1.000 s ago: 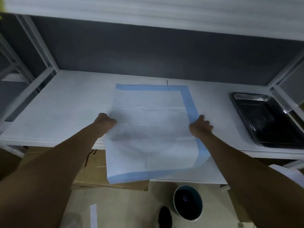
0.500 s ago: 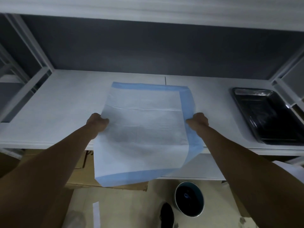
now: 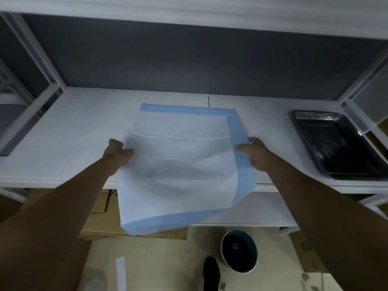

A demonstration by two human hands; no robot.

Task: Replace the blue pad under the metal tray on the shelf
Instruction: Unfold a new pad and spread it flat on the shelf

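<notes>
white laminate shelf (image 3: pixel 69 131) is carrying a thin quilted blue pad (image 3: pixel 180 164), its far half lying flat and its near half drooping over the front edge.
left hand (image 3: pixel 117 153) and right hand (image 3: pixel 255 153) are pinching the pad's side edges, fingers curled; shiny rectangular metal tray (image 3: pixel 340 145) is sitting well apart at the right.

The single head camera looks forward and steeply down from close above the white shelf (image 3: pixel 63 131), whose back wall lies toward 12 o'clock, the floor toward 6 o'clock, both forearms entering from the bottom corners.
</notes>
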